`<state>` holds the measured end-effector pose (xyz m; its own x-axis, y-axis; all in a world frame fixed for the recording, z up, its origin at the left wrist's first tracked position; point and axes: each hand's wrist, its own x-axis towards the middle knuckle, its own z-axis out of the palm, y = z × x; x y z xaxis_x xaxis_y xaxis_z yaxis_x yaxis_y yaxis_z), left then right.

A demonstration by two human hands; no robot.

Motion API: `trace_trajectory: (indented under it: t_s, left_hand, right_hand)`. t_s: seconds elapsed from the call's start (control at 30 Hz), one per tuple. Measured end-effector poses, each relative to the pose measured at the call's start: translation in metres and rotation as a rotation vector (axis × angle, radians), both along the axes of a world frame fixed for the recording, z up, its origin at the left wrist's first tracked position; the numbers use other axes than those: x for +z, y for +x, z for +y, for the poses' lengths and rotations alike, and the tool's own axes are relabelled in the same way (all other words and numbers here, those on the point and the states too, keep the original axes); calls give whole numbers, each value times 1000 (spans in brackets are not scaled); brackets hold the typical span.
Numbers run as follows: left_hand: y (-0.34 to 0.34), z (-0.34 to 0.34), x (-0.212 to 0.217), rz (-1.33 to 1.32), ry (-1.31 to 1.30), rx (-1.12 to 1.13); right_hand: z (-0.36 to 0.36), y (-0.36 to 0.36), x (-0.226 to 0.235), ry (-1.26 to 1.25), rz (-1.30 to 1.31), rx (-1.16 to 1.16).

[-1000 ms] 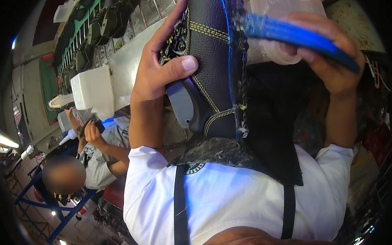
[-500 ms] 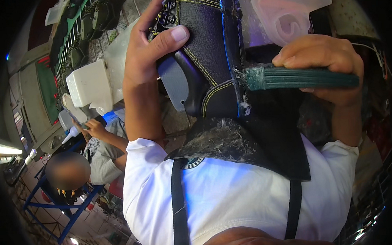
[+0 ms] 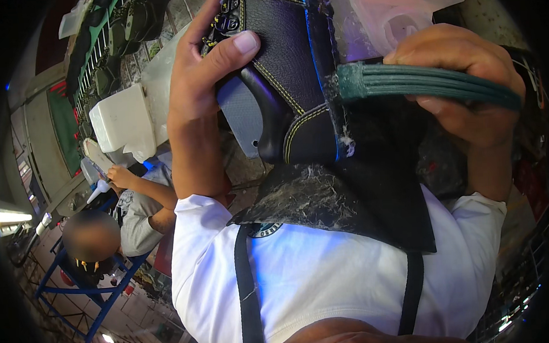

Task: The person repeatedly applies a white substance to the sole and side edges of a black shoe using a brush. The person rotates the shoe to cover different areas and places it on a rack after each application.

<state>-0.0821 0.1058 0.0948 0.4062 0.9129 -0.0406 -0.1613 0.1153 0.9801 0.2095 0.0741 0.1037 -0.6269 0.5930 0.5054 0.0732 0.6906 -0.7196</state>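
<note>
The left hand (image 3: pixel 205 83) still grips the black boot (image 3: pixel 283 68). The right hand (image 3: pixel 465 86), closed on a green brush (image 3: pixel 422 84), has lowered it against the boot's sole edge, so brushing there seems underway.

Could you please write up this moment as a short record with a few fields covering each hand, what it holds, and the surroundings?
Left hand: left hand grips the black boot, thumb pressed on its leather upper.
Right hand: right hand holds a green brush handle, its end against the boot's rear edge.
Boot: black with yellow stitching, stringy glue residue at the edge.
Clothing: stained black apron over white shirt.
Nearby: a seated person at lower left; white plastic container on the bench.
</note>
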Motion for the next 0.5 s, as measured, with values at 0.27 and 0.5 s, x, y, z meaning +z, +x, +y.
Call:
trace_trajectory:
  t_s: [0.27,0.5]
  left_hand:
    - [-1,4,-1,81,25,28]
    - [-3,8,-1,99,30,20]
  right_hand:
    - [7,6,-4,38,-49,20]
    - [11,12,-23,-11,95,153]
